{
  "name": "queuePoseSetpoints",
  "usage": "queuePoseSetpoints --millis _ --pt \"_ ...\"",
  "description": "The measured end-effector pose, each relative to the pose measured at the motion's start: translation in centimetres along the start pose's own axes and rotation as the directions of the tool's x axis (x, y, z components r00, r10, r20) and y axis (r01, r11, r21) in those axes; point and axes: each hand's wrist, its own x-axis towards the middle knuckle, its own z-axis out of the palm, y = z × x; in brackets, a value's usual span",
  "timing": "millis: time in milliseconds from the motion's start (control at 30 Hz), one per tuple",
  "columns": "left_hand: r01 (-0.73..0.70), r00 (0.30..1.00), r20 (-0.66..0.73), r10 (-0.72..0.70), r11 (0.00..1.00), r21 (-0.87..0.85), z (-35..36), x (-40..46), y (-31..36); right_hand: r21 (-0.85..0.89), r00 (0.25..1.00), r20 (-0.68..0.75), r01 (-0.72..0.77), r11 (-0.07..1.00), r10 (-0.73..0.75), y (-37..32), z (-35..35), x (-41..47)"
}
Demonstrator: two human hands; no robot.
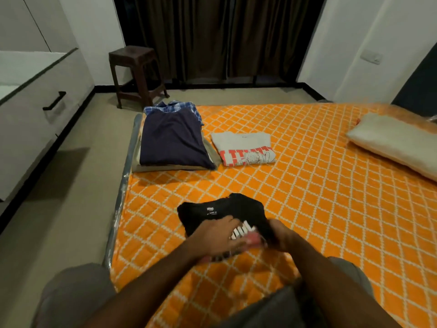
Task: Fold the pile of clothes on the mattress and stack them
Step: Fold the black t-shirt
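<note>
Pressing black T-shirt [212,214] flat on mattress [319,185] under spread left-hand fingers [227,229], steadying the fold; right hand [277,233] gripping its edge. Finished stack [172,140] beyond fingertips, far left, clear of folding.

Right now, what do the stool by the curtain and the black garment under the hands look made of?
Stool: probably moulded plastic, dark brown, with a dull sheen on the seat; wood cannot be ruled out. Black garment: soft knit fabric, likely cotton jersey, matte, creasing limply, with a printed neck label.
</note>
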Motion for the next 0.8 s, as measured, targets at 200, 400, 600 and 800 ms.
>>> queuePoseSetpoints --millis 200,400,600,800 --pt "0.523 0.849 -0.005 -0.528 0.843 -0.122 5.4 -5.6 -5.6 -0.045 1.000 -0.029 0.002 0.999 -0.004 0.9 -1.3 -0.1" --pt "0.611 0.617 0.375 -0.692 0.120 -0.782 4.8 -5.4 -7.5 -0.571 0.952 -0.169 0.115 0.813 -0.254 2.9 0.3 2.5" --pt "0.514 0.704 0.469 -0.533 -0.073 -0.855 3.8 -1.9 -3.7 -0.393 0.941 -0.115 0.251 0.885 -0.318 2.2 0.3 1.0" --pt "0.294 0.781 0.242 -0.577 -0.003 -0.956 -3.7 7.7 -3.8 -0.405 0.889 -0.101 0.374 0.834 -0.448 -9.4 -2.0 2.6"
